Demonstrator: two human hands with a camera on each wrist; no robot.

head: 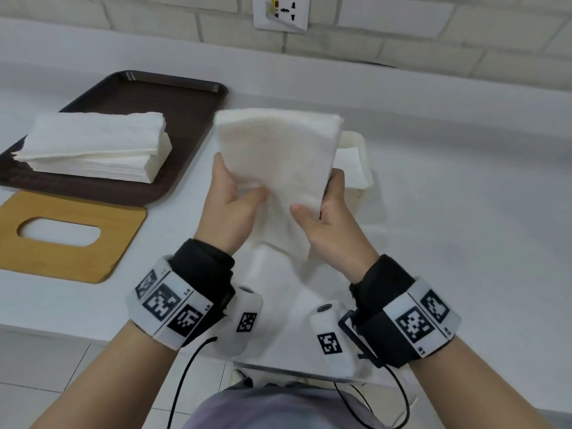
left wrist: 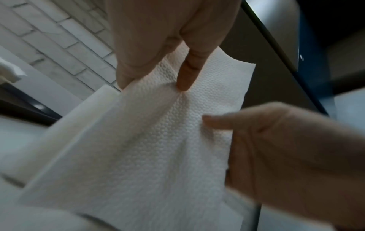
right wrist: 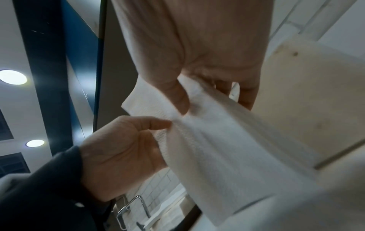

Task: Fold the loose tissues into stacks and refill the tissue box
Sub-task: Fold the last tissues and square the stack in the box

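- At nine o'clock on the table (head: 448, 181), we keep the wooden lid (head: 71, 261) with its slot lying flat, off the box, so the opening stays free for refilling.
- At ten o'clock, the brown tray (head: 185, 97) carries the stack of tissues (head: 93, 147) waiting its turn.
- Our left hand (head: 230, 209) pinches the lower left edge of a folded bundle of tissues (head: 278, 162), thumb in front and fingers behind.
- Our right hand (head: 325, 218) grips the opposite edge the same way, so the bundle stays squared and raised off the table.
- Just behind the bundle, at one o'clock, stands the open white tissue box (head: 359, 168), some tissue already showing inside; we judge the bundle is poised to go in.
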